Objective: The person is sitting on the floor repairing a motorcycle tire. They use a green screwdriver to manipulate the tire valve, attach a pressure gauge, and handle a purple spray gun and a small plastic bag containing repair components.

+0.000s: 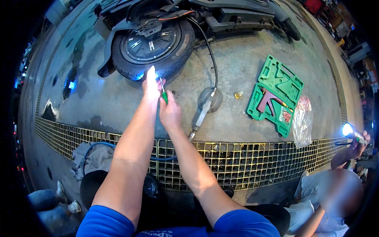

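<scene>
My left hand (150, 85) is at the near edge of a black tyre (179, 59) on a wheel of a scooter lying on its side. A forefinger stretches out to the tread; strong light washes out that hand, and the other fingers are hard to make out. Just to its right, my right hand (171, 112) is closed around the green handle of a screwdriver-like tool (164, 97). The tool's thin metal shaft points up toward the tyre, beside my left fingers. Whether its tip touches the rubber is not clear.
An inflator (202, 114) with a black hose lies to the right. Past it are a small yellow bottle (238, 94), an open green case (258, 112) with a brown pistol-grip tool (267, 102), and a plastic bag (303, 126). At right, another person's hand (361, 143) holds a lit torch (351, 131). A floor grate (237, 158) crosses nearer.
</scene>
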The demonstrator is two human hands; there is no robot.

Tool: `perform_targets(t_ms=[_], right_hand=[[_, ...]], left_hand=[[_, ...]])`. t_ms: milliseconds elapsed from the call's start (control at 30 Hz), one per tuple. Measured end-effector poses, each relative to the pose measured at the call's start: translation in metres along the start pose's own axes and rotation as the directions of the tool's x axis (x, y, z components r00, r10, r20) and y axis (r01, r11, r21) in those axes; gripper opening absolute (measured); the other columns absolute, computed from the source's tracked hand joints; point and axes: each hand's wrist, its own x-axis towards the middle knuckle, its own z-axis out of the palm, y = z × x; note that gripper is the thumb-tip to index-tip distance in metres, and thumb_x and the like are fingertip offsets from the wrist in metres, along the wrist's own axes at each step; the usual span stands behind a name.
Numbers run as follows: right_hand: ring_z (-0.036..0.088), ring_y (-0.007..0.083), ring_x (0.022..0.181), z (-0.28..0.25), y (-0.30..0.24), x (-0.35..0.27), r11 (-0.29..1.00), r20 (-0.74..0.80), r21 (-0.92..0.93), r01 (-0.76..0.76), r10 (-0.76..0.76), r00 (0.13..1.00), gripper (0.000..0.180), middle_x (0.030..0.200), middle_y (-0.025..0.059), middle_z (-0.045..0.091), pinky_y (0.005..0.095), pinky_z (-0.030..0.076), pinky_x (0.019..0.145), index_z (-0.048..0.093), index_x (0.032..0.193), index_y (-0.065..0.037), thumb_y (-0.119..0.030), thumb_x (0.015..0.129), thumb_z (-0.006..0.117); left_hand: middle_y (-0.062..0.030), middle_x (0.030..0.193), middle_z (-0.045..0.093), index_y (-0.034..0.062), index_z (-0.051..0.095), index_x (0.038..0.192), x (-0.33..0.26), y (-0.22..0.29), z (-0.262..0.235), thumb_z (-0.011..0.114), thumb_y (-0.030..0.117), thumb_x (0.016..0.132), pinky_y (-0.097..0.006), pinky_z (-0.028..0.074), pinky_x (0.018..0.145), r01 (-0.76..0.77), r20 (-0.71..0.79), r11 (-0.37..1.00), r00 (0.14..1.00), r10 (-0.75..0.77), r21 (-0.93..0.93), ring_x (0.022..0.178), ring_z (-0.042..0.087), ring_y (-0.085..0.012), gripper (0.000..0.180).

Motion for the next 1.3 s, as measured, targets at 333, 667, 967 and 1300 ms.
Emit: perform_targets(t_ms=[333, 667, 967, 1300], right_hand=[[0.035, 0.0058, 0.043, -0.018, 0.0, -0.034, 0.441, 0.504, 0.583, -0.682, 0.461, 0.73, 0.031, 0.059, -0.0051, 0.043, 0.023, 0.029, 0.038, 0.054, 0.125, -0.011, -0.023, 0.097, 0.048], [0.038, 0.0035, 0.053, -0.005, 0.012, -0.011, 0.792, 0.22, 0.513, -0.331, 0.252, 0.943, 0.04, 0.062, -0.0059, 0.043, 0.0218, 0.032, 0.047, 0.051, 0.129, 0.002, -0.02, 0.095, 0.052], [0.059, 0.0165, 0.062, 0.004, 0.027, 0.0, 0.91, 0.026, 0.408, -0.075, 0.071, 0.997, 0.04, 0.075, 0.0066, 0.065, 0.0318, 0.048, 0.059, 0.054, 0.123, 0.005, -0.021, 0.092, 0.056], [0.066, 0.025, 0.077, -0.003, 0.008, 0.03, 0.981, 0.087, 0.192, -0.035, 0.019, 0.996, 0.033, 0.09, 0.0191, 0.068, 0.0355, 0.049, 0.07, 0.059, 0.115, 0.005, -0.018, 0.091, 0.055]], left_hand=[[-0.0112, 0.108, 0.054, 0.0007, 0.049, 0.117, -0.001, -0.001, -0.001, 0.074, 0.039, 0.075, -0.037, 0.053, 0.063, 0.007, -0.023, 1.0, 1.0, -0.008, -0.019, 0.082, 0.057, -0.0249, 0.062], [-0.0077, 0.094, 0.058, 0.0034, 0.051, 0.112, 0.006, 0.002, -0.001, 0.074, 0.038, 0.076, -0.037, 0.053, 0.062, 0.037, 0.011, 0.999, 0.999, -0.036, -0.006, 0.069, 0.059, -0.0216, 0.055], [-0.0076, 0.091, 0.057, 0.0036, 0.05, 0.111, 0.004, -0.001, 0.001, 0.074, 0.035, 0.077, -0.038, 0.054, 0.062, 0.026, 0.0, 0.999, 1.0, -0.026, -0.023, 0.07, 0.059, -0.0218, 0.052], [-0.0084, 0.082, 0.062, 0.0034, 0.055, 0.096, -0.017, 0.005, 0.005, 0.068, 0.042, 0.081, -0.036, 0.056, 0.061, -0.02, 0.003, 0.998, 1.0, 0.019, 0.057, 0.063, 0.061, -0.0219, 0.044]])
